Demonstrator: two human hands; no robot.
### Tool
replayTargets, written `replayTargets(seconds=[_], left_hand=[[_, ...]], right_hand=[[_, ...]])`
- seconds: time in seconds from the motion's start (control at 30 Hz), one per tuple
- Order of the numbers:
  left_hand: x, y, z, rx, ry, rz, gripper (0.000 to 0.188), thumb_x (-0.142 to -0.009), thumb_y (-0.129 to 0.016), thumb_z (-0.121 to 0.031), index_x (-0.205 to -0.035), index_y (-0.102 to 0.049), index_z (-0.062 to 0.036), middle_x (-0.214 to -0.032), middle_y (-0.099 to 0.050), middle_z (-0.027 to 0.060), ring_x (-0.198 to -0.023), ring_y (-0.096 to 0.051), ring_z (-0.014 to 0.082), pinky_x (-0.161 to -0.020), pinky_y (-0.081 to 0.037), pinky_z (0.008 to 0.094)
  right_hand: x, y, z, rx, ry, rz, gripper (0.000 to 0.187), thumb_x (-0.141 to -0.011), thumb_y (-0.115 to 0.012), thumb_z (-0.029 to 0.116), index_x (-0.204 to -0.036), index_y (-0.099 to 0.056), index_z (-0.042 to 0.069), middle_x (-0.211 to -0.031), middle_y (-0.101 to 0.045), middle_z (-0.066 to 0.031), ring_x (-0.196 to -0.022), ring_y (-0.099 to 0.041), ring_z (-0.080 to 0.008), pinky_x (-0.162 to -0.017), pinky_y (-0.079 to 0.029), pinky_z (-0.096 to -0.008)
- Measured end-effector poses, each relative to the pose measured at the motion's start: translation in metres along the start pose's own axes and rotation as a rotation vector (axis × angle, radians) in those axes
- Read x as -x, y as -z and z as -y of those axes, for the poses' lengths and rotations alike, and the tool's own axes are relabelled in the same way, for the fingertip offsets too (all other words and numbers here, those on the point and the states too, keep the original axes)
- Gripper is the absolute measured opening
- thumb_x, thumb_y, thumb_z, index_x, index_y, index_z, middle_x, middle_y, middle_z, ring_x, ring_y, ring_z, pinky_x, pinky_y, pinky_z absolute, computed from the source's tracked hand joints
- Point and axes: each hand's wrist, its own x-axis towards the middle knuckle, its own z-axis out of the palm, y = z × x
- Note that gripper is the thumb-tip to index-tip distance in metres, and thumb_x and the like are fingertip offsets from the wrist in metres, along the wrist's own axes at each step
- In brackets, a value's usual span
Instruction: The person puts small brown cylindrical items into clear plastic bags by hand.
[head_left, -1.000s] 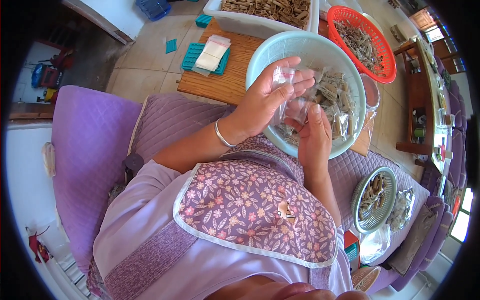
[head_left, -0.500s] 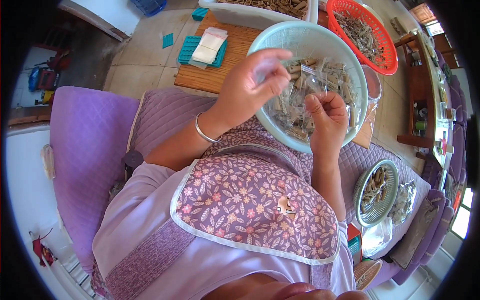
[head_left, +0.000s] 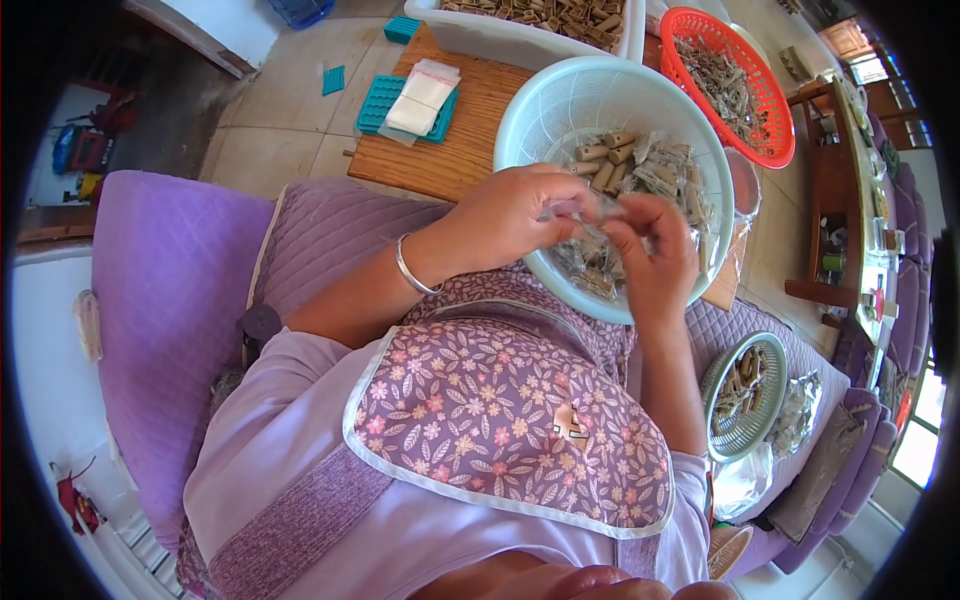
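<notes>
My left hand [head_left: 525, 215], a silver bangle at its wrist, and my right hand [head_left: 657, 240] meet over the near side of a light blue plastic colander [head_left: 520, 105]. Between their pinched fingertips is a small clear plastic bag [head_left: 604, 207]. Fingers hide most of the bag, so I cannot tell what is inside. In the colander lie several short brown tubes [head_left: 617, 153], some bare and many wrapped in clear bags [head_left: 670, 165].
On the wooden table [head_left: 470, 75], a stack of clear bags [head_left: 424, 96] rests on a teal tray [head_left: 379, 102]. Behind stand a white bin [head_left: 480, 35] of brown pieces and a red basket [head_left: 785, 125]. A grey-green basket [head_left: 775, 400] sits on the quilted seat at right.
My left hand has come down and right to meet my right hand at the small bag. The right hand has shifted slightly lower; more bare tubes show in the colander.
</notes>
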Motion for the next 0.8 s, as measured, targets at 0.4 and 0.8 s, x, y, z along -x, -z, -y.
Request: replayTargets(seconds=[0.4,0.8], left_hand=[[-0.003,0.021,0.001,0.538,0.167,-0.397,0.02,-0.09,-0.067,-0.012,-0.105,-0.062,-0.0011,-0.089,-0.063,0.0034,-0.072,-0.052,0.0039,-0.058,-0.039,0.0174],[-0.024,-0.006,0.009,0.635,0.123,-0.48,0.037,-0.093,-0.064,-0.021,-0.121,-0.053,-0.0001,-0.105,-0.063,0.008,-0.081,-0.062,0.0123,-0.057,-0.041,0.0188]], right_hand=[[-0.1,-0.04,-0.088,1.093,0.285,0.619,0.013,-0.084,-0.057,0.01,-0.09,-0.067,0.004,-0.093,-0.065,-0.0163,-0.093,-0.064,-0.0325,-0.079,-0.05,-0.043],[-0.086,0.03,-0.019,-0.633,-0.217,0.18,0.024,-0.098,-0.052,0.01,-0.118,-0.051,-0.001,-0.106,-0.064,-0.013,-0.088,-0.065,-0.0174,-0.079,-0.054,-0.0276]])
